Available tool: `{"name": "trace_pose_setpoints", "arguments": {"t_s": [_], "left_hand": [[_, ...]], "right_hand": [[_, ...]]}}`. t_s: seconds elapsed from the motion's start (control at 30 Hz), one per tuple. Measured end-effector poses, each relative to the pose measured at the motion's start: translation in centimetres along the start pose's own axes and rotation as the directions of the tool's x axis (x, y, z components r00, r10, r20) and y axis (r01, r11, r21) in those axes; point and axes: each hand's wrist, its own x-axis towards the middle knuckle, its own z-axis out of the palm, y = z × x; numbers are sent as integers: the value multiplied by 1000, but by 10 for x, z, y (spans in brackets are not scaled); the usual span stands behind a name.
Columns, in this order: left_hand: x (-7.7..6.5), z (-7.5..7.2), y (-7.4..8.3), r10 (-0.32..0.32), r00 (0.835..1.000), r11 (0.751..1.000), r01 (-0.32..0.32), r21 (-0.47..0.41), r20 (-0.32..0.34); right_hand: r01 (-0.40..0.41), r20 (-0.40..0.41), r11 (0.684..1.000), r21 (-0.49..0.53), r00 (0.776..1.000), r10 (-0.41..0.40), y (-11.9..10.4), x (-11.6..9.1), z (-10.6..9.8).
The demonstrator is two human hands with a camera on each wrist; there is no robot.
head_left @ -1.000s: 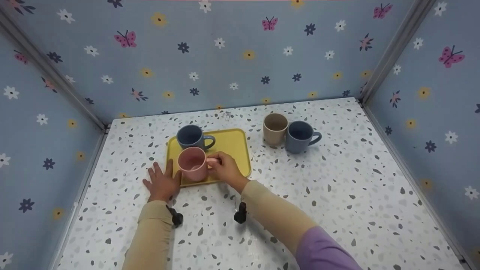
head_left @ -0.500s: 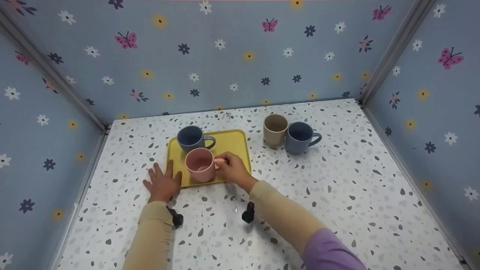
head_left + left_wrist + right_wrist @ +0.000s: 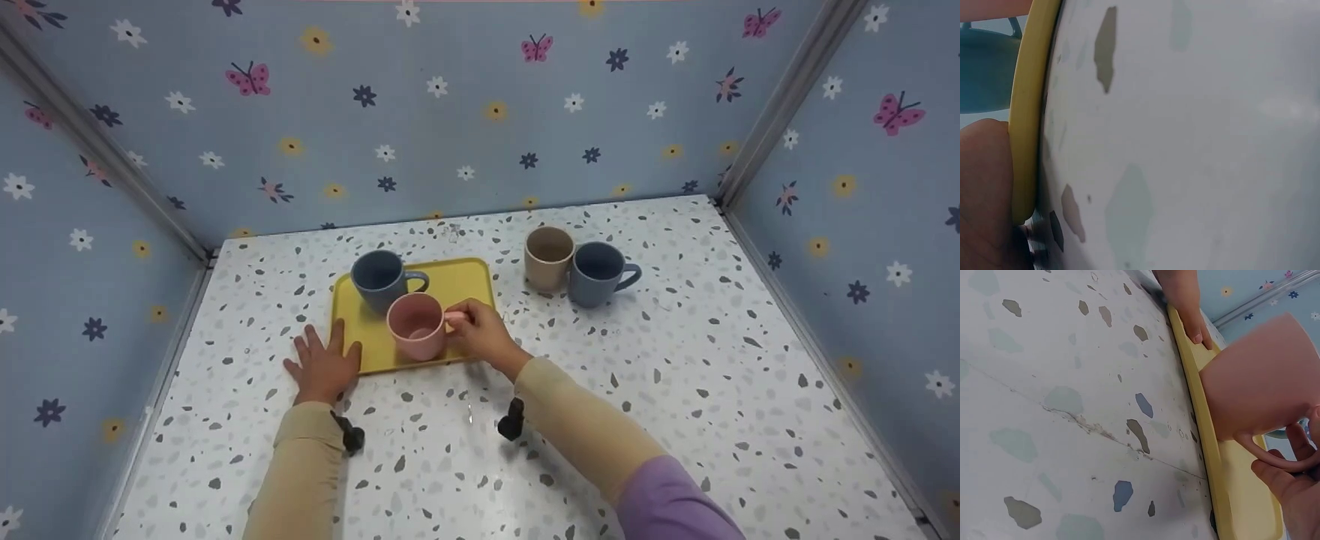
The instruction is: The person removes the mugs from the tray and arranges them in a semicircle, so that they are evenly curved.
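Observation:
My right hand pinches the handle of a pink mug, which stands upright over the front of a yellow tray. In the right wrist view the pink mug is close up, with fingers curled around its handle. At the tray's front left corner my left hand lies flat with its fingers spread, thumb and a finger over the rim. A blue mug sits at the tray's back left, behind the pink one. The left wrist view catches the tray's edge beside the hand.
Right of the tray, a beige mug and a second blue mug stand side by side on the speckled table. Blue flowered panels enclose the table at the back and both sides.
My right hand has moved the pink mug to the right along the tray's front, away from my left hand. The left hand and the other mugs have stayed put.

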Motion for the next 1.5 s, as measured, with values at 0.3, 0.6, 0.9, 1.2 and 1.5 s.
{"name": "trace_pose_setpoints", "arguments": {"t_s": [0.3,0.6,0.9,1.2,1.5], "left_hand": [[-4,-3,3,-5,1000,1000,5,-4,14],[-8,-9,6,-2,1000,1000,3,-9,24],[-6,-8,8,7,1000,1000,-7,-11,19],[-2,-9,6,7,1000,1000,-7,-3,10],[-7,-5,4,13,1000,1000,-13,-14,13]], "right_hand": [[-23,-22,996,85,999,25,-2,1,-14],[-1,0,986,166,1000,1,-5,0,-34],[-23,17,994,110,1000,21,-7,-4,-61],[0,-14,994,107,1000,2,-6,-8,-83],[-4,-22,995,98,1000,7,1,-18,-110]]}}
